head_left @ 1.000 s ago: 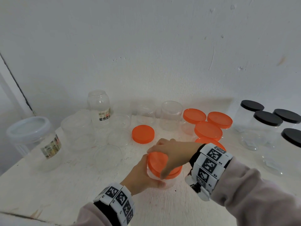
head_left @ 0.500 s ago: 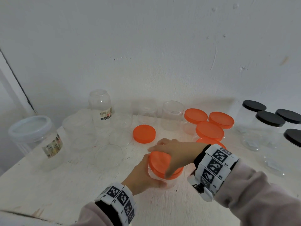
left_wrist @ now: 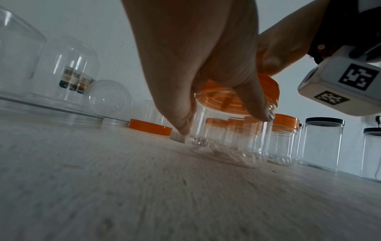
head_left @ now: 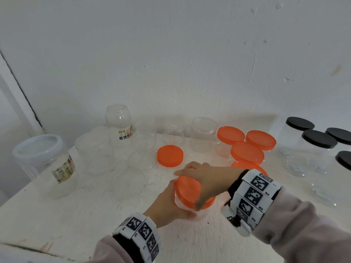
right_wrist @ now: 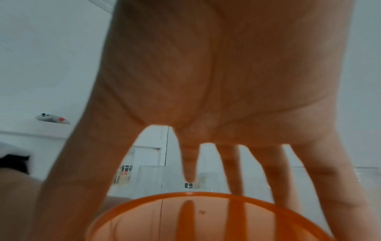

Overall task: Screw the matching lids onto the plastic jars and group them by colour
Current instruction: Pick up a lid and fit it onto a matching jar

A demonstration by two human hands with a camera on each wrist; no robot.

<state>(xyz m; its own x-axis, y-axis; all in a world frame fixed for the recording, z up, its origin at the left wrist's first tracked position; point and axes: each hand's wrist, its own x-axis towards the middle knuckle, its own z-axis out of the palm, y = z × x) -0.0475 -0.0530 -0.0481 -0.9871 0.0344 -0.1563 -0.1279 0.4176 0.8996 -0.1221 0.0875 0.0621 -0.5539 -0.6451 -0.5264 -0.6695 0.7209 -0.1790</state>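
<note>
A small clear plastic jar (left_wrist: 228, 138) stands on the white table near its front middle, with an orange lid (head_left: 188, 190) on its mouth. My left hand (head_left: 169, 205) grips the jar's body from the left, thumb and fingers curled around it. My right hand (head_left: 207, 181) arches over the orange lid (right_wrist: 206, 216), its fingers spread down around the rim. A loose orange lid (head_left: 170, 155) lies flat behind the hands. Several orange-lidded jars (head_left: 247, 152) stand grouped at the back right, and black-lidded jars (head_left: 319, 141) stand further right.
Open clear jars (head_left: 203, 133) and clear lids (head_left: 129, 179) stand at the back and left. A big jar with a pale blue lid (head_left: 39, 149) is at the far left. The white wall rises behind, and the table's front edge (head_left: 28, 249) is near.
Both hands stay on the jar and lid. My right hand has shifted slightly around the lid; the jar stays in place.
</note>
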